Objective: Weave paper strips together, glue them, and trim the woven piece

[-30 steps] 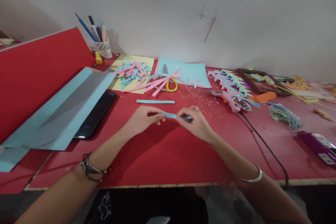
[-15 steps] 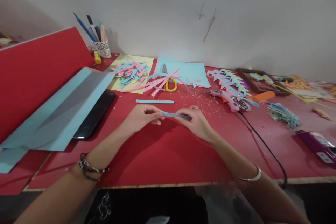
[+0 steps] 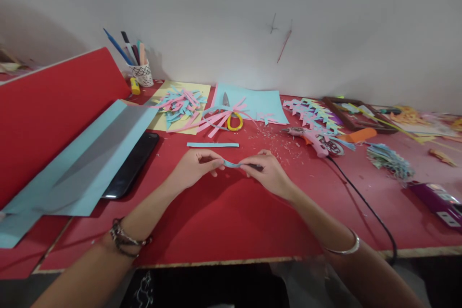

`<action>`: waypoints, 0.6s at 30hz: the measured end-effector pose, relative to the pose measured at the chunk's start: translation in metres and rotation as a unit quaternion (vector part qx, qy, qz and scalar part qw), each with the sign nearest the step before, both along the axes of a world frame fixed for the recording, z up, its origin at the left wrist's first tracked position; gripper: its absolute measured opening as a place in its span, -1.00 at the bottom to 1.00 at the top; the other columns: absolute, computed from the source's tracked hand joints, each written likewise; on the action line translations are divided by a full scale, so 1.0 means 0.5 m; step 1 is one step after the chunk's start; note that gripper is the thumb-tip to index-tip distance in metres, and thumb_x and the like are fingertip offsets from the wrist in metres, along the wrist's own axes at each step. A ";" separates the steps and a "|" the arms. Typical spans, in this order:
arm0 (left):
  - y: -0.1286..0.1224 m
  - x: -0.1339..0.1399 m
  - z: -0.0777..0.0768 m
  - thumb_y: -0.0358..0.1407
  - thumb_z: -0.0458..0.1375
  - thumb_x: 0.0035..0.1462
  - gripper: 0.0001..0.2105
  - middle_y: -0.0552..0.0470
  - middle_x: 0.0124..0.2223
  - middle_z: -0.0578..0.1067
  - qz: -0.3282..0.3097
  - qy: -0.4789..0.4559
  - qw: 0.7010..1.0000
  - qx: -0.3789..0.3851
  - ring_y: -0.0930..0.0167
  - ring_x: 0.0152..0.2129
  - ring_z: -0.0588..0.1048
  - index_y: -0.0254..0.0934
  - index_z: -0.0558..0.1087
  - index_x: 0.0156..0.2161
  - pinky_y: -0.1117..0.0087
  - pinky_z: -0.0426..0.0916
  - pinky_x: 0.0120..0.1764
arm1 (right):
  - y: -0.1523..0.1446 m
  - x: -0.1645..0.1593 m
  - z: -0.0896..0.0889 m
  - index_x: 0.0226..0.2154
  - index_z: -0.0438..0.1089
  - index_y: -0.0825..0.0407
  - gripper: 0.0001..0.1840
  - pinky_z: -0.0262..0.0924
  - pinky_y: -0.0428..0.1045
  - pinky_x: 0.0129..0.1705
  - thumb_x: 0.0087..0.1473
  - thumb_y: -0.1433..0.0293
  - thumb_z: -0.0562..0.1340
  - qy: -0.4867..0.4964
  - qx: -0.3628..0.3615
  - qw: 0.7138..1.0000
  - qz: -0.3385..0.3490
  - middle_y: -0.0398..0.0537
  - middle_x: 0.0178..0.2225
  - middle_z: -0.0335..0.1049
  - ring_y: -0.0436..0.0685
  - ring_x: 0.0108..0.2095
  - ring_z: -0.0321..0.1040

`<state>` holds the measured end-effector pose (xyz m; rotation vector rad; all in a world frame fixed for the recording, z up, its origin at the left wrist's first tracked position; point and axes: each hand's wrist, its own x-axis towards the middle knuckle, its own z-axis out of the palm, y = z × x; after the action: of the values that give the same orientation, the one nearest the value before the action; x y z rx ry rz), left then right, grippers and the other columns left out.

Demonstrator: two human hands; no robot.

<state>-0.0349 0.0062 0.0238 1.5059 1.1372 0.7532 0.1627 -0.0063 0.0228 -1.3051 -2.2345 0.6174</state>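
Between my two hands a short blue paper strip [image 3: 231,164] is held above the red tabletop, sagging slightly in the middle. My left hand [image 3: 198,166] pinches its left end between thumb and fingers. The right end is pinched by my right hand [image 3: 269,171], whose fingers partly hide it. Just beyond the hands, a second blue paper strip [image 3: 212,145] lies flat on the table. Farther back are yellow-handled scissors [image 3: 235,121], with pink paper strips [image 3: 220,122] lying over and around them.
A pink glue gun [image 3: 312,139] with a black cord lies to the right. Left are a black phone [image 3: 132,168], blue paper sheets [image 3: 86,173] and a leaning red board [image 3: 61,91]. Cut paper pieces [image 3: 182,106] lie heaped at the back, near a pen cup [image 3: 142,75].
The strip between my hands now bends downward in the middle, where it was straighter before. Everything sits slightly lower in view as the camera tilts.
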 end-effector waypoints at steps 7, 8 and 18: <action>0.002 -0.003 0.000 -0.28 0.13 -0.10 -0.85 0.10 -0.55 0.47 0.012 0.010 1.000 0.011 0.56 -0.68 0.36 -0.31 0.40 -0.57 0.50 0.31 -0.46 | 0.005 0.004 -0.005 -0.51 0.39 0.06 -0.76 -0.04 -0.03 -0.26 0.06 0.34 0.09 -0.002 0.015 1.000 -0.005 -0.20 -0.61 0.38 -0.07 -0.59 0.19; 0.003 -0.003 0.000 -0.28 0.12 -0.09 -0.86 0.10 -0.55 0.47 0.015 0.010 1.000 0.012 0.56 -0.68 0.36 -0.31 0.40 -0.57 0.50 0.30 -0.47 | 0.006 0.005 -0.006 -0.52 0.39 0.07 -0.75 -0.02 -0.05 -0.28 0.05 0.33 0.10 -0.003 0.015 1.000 -0.006 -0.20 -0.61 0.37 -0.07 -0.59 0.18; 0.015 -0.016 -0.005 -0.22 0.14 -0.13 -0.82 0.11 -0.59 0.45 0.063 0.004 0.998 0.024 0.55 -0.71 0.35 -0.31 0.39 -0.57 0.52 0.29 -0.54 | 0.013 0.025 0.004 -0.49 0.38 0.08 -0.80 0.04 -0.14 -0.44 -0.02 0.30 0.13 0.041 -0.059 0.997 -0.008 -0.15 -0.53 0.37 -0.03 -0.50 0.23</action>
<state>-0.0431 0.0138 0.0212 1.4887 1.2366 0.8670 0.1754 0.0003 0.0248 -1.3287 -2.1481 0.7923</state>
